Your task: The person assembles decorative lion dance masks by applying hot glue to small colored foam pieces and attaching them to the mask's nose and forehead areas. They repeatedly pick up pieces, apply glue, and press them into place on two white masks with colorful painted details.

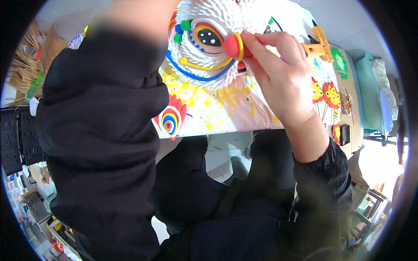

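Observation:
A white animal head, like a lion-dance head [217, 74], rests on the table, covered in spiky white tufts. Its big eye [208, 37] has a black, white-dotted pupil inside coloured rims, with blue and yellow curved strips below. My right hand [283, 65] pinches a rounded red piece with a yellow ring [233, 46] between thumb and fingers, right beside the eye. At the upper left, my left hand [146, 15] reaches past the frame's top edge; its skin is blurred and its fingers are hidden.
A yellow glue gun [321, 43] lies at the right. Red-and-yellow flower ornaments [331, 94] are near the table's right edge. A red feather-shaped ornament [170, 119] sits at the front left. Many thin wooden sticks [27, 61] fill a box at far left.

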`<state>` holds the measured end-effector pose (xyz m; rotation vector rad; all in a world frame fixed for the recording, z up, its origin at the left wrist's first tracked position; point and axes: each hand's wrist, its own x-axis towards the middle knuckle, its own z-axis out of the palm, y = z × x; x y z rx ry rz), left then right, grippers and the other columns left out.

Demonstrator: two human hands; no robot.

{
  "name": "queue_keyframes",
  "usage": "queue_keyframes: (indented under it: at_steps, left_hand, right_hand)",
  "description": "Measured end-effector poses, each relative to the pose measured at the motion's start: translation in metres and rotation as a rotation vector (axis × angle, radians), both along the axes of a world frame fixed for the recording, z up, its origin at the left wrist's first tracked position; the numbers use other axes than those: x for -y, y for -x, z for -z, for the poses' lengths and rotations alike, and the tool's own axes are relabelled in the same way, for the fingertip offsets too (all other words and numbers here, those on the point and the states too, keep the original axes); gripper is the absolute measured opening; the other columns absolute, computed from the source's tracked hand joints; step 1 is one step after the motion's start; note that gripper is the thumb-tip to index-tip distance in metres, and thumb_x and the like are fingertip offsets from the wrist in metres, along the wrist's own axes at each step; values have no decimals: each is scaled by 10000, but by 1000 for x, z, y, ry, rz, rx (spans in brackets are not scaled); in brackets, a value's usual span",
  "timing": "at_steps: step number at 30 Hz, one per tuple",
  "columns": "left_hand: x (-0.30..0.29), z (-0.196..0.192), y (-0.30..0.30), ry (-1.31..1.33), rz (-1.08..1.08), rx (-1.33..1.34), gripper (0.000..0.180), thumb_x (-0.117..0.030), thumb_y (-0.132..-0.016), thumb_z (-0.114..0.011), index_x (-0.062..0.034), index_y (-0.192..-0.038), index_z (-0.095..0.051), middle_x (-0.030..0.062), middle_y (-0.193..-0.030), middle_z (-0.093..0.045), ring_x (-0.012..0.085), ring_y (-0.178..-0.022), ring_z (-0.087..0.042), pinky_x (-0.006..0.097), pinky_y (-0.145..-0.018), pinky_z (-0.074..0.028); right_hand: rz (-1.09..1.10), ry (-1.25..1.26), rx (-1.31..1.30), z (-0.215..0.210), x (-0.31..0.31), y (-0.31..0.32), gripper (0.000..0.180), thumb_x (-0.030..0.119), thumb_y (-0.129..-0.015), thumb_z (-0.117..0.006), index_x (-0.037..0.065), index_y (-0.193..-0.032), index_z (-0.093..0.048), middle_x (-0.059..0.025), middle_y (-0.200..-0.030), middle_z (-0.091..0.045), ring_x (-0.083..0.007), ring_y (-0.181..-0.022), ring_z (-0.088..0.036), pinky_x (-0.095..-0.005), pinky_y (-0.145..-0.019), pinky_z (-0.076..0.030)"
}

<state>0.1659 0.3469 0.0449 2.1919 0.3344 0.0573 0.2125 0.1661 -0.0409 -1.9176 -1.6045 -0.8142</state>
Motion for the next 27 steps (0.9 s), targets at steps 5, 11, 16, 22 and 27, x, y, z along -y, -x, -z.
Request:
queue_keyframes:
  at_steps: [5, 11, 16, 22, 27]
  left_hand:
    - [-24, -8, -30, -89, 4, -258, 740, -650, -917, -472, 29, -1125, -681, 195, -1169, -650, 272, -1029, -623, 379, -943, -456]
    - [-61, 38, -55, -76, 51, -116, 776, -642, -841, -597, 34, -1221, -597, 209, -1131, -647, 311, -1013, -634, 401, -932, -439]
    - [-73, 62, -70, -57, 90, 70, 700, -666, -874, -534, -8, -1022, -723, 144, -918, -716, 259, -814, -697, 327, -757, -528]
    - [-65, 45, -49, 11, 161, 14, 869, -777, -835, -456, 23, -1053, -714, 172, -983, -715, 241, -868, -702, 317, -784, -527]
    - [-42, 25, -21, -81, 94, -195, 989, -867, -805, -331, -12, -1126, -711, 172, -1146, -682, 218, -1059, -645, 310, -945, -445]
  right_hand:
    - [-2, 15, -81, 0, 9, 6, 491, 32, -685, -817, 61, -1158, -689, -88, -1033, -618, -276, -934, -604, -359, -775, -521]
    - [178, -234, -432, 20, 17, 36, 883, 238, -635, -911, 39, -1378, -479, -175, -1249, -491, -283, -1073, -546, -379, -881, -487]
    - [266, -320, -695, 33, 2, 58, 883, 222, -640, -914, 30, -1364, -446, -169, -1266, -452, -284, -1079, -533, -393, -904, -479]
    - [323, -337, -765, 24, -12, 65, 816, 191, -641, -914, 30, -1292, -448, -178, -1253, -429, -286, -1046, -528, -373, -893, -473]
    - [326, -355, -760, 23, -6, 62, 605, 133, -657, -889, 47, -1155, -555, -153, -1169, -490, -274, -1026, -529, -367, -871, -474]
